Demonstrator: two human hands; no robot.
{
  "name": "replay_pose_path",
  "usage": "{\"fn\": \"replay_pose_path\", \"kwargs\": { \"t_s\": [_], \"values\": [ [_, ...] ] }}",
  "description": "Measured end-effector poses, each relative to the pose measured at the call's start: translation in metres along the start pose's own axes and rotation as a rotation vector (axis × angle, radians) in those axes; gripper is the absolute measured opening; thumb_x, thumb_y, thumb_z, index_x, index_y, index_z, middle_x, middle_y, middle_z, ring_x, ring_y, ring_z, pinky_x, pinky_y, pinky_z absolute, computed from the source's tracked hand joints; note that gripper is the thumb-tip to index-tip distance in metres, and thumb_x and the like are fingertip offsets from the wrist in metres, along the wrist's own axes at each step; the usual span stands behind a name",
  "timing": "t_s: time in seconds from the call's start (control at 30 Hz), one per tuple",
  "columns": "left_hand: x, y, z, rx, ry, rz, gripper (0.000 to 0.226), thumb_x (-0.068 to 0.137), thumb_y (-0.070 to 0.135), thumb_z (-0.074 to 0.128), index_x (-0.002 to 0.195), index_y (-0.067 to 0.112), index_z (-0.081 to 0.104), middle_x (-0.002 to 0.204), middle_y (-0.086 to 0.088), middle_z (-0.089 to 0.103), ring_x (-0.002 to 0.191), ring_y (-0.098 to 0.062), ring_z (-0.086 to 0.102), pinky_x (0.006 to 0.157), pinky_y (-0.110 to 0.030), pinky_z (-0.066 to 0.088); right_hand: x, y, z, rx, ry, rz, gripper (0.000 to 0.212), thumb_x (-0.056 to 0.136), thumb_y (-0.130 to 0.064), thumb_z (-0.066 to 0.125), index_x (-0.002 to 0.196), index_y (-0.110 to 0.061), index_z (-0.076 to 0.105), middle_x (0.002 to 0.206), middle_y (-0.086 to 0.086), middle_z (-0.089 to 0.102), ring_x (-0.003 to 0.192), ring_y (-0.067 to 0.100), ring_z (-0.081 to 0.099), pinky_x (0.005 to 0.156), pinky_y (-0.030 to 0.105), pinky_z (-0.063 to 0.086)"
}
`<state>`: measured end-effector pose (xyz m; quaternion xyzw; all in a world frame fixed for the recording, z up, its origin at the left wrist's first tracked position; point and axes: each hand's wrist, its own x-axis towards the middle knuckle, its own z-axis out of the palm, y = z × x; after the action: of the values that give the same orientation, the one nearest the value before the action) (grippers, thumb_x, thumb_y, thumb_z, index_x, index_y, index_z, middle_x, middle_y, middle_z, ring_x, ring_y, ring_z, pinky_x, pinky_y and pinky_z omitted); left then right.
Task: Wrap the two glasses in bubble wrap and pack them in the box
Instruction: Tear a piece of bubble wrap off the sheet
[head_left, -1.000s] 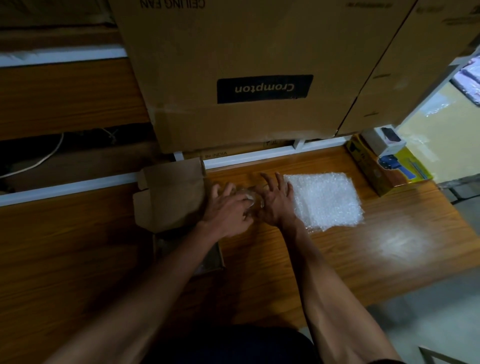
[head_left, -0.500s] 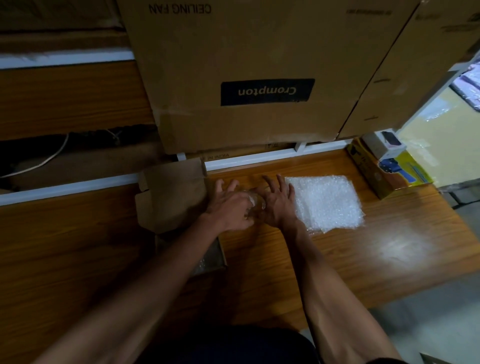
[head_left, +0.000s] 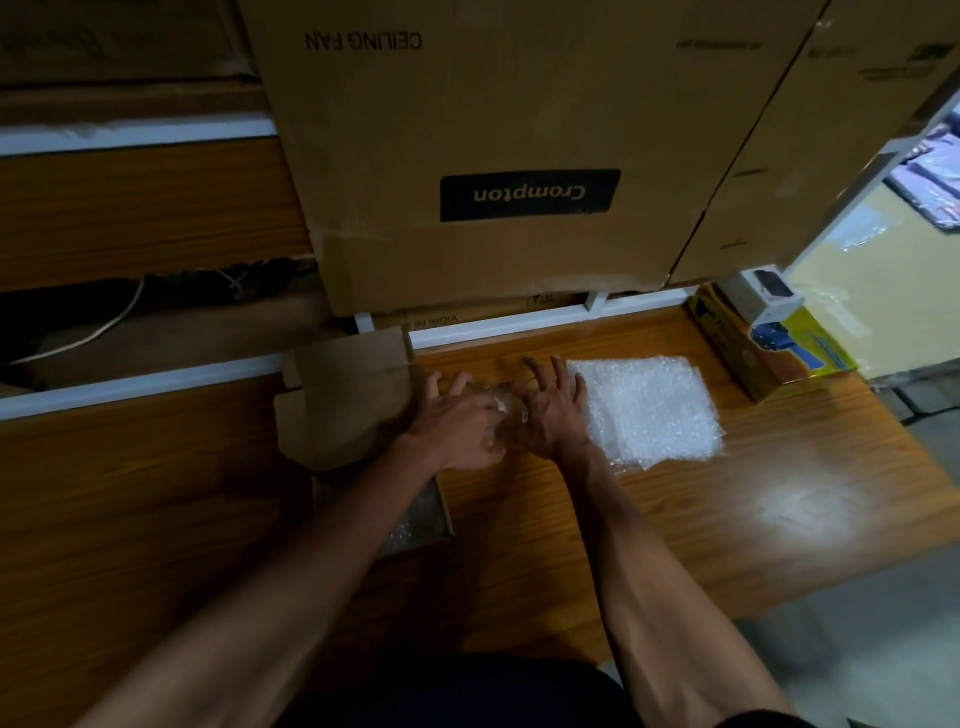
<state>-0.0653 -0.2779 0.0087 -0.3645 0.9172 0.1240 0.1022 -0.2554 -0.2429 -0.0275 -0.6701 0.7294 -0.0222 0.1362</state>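
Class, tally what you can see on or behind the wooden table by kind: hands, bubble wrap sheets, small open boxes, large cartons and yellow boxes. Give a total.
Hands: 2, left hand and right hand
Bubble wrap sheets lying flat: 1
Small open boxes: 1
Large cartons: 2, and
Yellow boxes: 1
Total: 7

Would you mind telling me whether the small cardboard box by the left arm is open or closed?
Open. The small cardboard box has its lid flap folded back, and bubble wrap shows inside, partly hidden by the left forearm.
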Motion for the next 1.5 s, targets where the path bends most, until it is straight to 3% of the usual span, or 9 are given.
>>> {"fn": "replay_pose_path", "kwargs": {
  "t_s": [0.17, 0.33, 0.6, 0.73, 0.87, 1.0, 1.17, 1.3, 1.5],
  "values": [
    [0.002, 0.003, -0.010, -0.006, 0.003, -0.023, 0.047, 0.090, 0.066, 0.057, 0.125, 0.037, 0.068, 0.152, 0.011, 0.052, 0.153, -0.031, 0.017, 0.117, -0.067, 0.004, 0.000, -0.001, 0.000, -0.012, -0.010, 0.002, 0.076, 0.083, -0.069, 0.071, 0.151, -0.047, 0.045, 0.175, 0.000, 0.006, 0.160, 0.037, -0.011, 0.125, 0.067, -0.002],
    [-0.003, 0.003, -0.006, 0.003, -0.015, -0.034, 0.047, 0.090, 0.062, 0.058, 0.129, 0.037, 0.064, 0.155, 0.009, 0.049, 0.153, -0.030, 0.018, 0.117, -0.067, 0.004, -0.001, -0.004, -0.003, -0.027, -0.019, 0.006, 0.078, 0.082, -0.068, 0.071, 0.152, -0.049, 0.043, 0.175, 0.001, 0.004, 0.159, 0.038, -0.013, 0.125, 0.068, -0.001],
    [0.004, 0.013, -0.026, -0.307, 0.280, -0.219, 0.038, 0.091, 0.034, 0.065, 0.128, 0.040, 0.064, 0.129, 0.015, 0.065, 0.129, -0.018, 0.048, 0.106, -0.047, 0.030, -0.017, 0.021, -0.012, 0.129, 0.170, -0.104, 0.105, 0.067, -0.083, 0.072, 0.155, -0.036, 0.040, 0.171, 0.006, 0.022, 0.158, 0.043, 0.007, 0.122, 0.066, 0.017],
    [0.021, 0.027, -0.025, -0.617, 0.377, -0.279, 0.031, 0.096, 0.012, 0.067, 0.116, 0.036, 0.070, 0.111, 0.017, 0.068, 0.116, -0.013, 0.060, 0.095, -0.034, 0.052, -0.030, 0.052, -0.017, 0.305, 0.361, -0.085, 0.077, 0.081, -0.073, 0.070, 0.145, -0.033, 0.054, 0.159, 0.003, 0.043, 0.147, 0.034, 0.034, 0.112, 0.052, 0.037],
    [0.043, 0.061, -0.023, -0.694, 0.376, -0.249, 0.028, 0.097, 0.013, 0.065, 0.108, 0.038, 0.069, 0.110, 0.016, 0.067, 0.110, -0.010, 0.061, 0.094, -0.035, 0.057, -0.048, 0.082, -0.017, 0.445, 0.550, 0.079, 0.032, 0.101, -0.035, 0.064, 0.130, -0.021, 0.064, 0.130, 0.005, 0.067, 0.117, 0.025, 0.063, 0.089, 0.047, 0.058],
    [0.065, 0.103, -0.021, -0.702, 0.373, -0.163, 0.023, 0.098, 0.014, 0.065, 0.110, 0.031, 0.072, 0.108, 0.016, 0.068, 0.101, -0.005, 0.063, 0.086, -0.030, 0.059, -0.065, 0.118, -0.004, 0.321, 0.462, 0.320, 0.041, 0.093, -0.038, 0.076, 0.128, -0.022, 0.063, 0.124, 0.006, 0.068, 0.111, 0.026, 0.063, 0.078, 0.043, 0.059],
    [0.102, 0.147, -0.013, -0.660, 0.281, -0.152, 0.031, 0.098, 0.013, 0.063, 0.128, 0.020, 0.069, 0.120, 0.002, 0.071, 0.110, -0.017, 0.066, 0.089, -0.032, 0.059, -0.072, 0.151, 0.010, 0.096, 0.283, 0.425, 0.067, 0.082, -0.059, 0.080, 0.134, -0.022, 0.060, 0.129, 0.010, 0.065, 0.115, 0.032, 0.059, 0.088, 0.046, 0.054],
    [0.136, 0.165, 0.009, -0.689, 0.109, -0.299, 0.045, 0.099, 0.022, 0.066, 0.142, 0.016, 0.057, 0.139, -0.008, 0.064, 0.126, -0.028, 0.061, 0.101, -0.041, 0.056, -0.067, 0.165, 0.018, 0.056, 0.327, 0.379, 0.043, 0.089, -0.051, 0.075, 0.119, -0.022, 0.067, 0.120, 0.007, 0.066, 0.107, 0.030, 0.059, 0.083, 0.043, 0.050],
    [0.180, 0.170, 0.043, -0.865, 0.087, -0.508, 0.050, 0.094, 0.038, 0.073, 0.135, 0.015, 0.055, 0.130, -0.012, 0.067, 0.117, -0.034, 0.064, 0.097, -0.047, 0.057, -0.061, 0.178, 0.020, 0.109, 0.422, 0.328, 0.020, 0.092, -0.038, 0.066, 0.099, -0.020, 0.072, 0.101, 0.005, 0.070, 0.095, 0.030, 0.062, 0.078, 0.042, 0.047]
  ]
}}
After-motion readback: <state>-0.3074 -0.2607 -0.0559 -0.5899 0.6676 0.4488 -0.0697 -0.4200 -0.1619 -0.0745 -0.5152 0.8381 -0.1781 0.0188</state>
